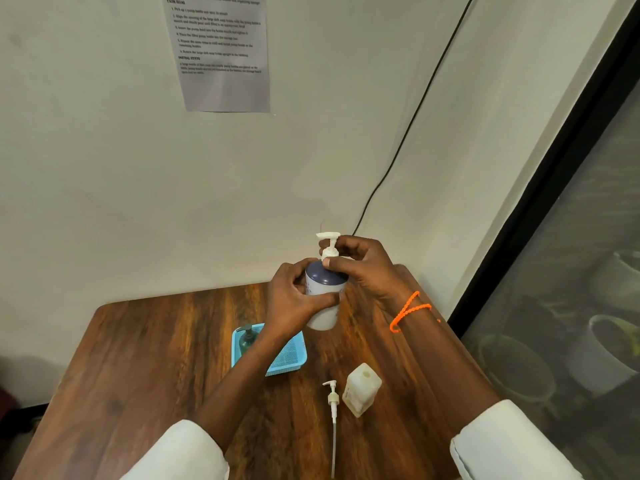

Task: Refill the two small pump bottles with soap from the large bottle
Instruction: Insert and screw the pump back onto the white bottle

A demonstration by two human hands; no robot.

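I hold a white bottle with a dark blue shoulder [325, 317] up above the wooden table [145, 358]. My left hand [294, 303] grips its body. My right hand [363, 268] pinches the collar of its white pump head [329, 245]. A small dark green pump bottle [247, 341] stands in the blue mesh basket [287, 358]. A pale square bottle [362, 388] with an open mouth stands on the table at the right. Its white pump with a long dip tube [333, 420] lies flat beside it.
The table's back edge meets a pale wall with a printed sheet [221, 53] and a black cable [415, 112]. A dark-framed glass pane [571, 237] runs along the right, with pots behind it.
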